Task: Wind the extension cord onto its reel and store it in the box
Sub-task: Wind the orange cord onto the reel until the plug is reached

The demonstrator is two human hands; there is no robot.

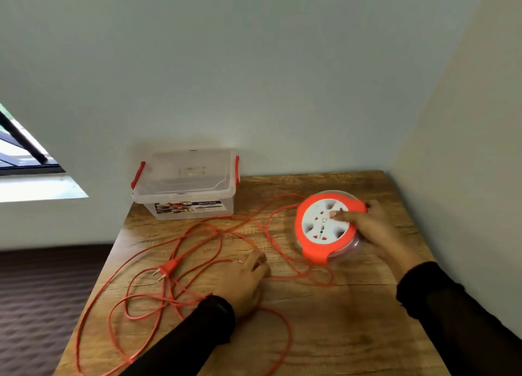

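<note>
An orange and white cord reel [324, 228] with sockets on its face lies flat on the wooden table [339, 333] at the right. My right hand [370, 226] grips its right rim, the thumb on the white face. Loose orange cord [214, 234] sprawls in loops over the table's left half, ending in an orange two-pin plug [166, 268]. My left hand [245, 279] rests on the table over a strand of the cord; I cannot tell whether it pinches the strand. A clear plastic box [186, 183] with red latches stands lidded at the back left corner.
The table stands in a corner: a wall runs behind the box and another along the right edge. Left of the table the floor drops away, dark and ribbed [42, 305]. A window [22, 155] is at far left. Some cord hangs over the table's left edge.
</note>
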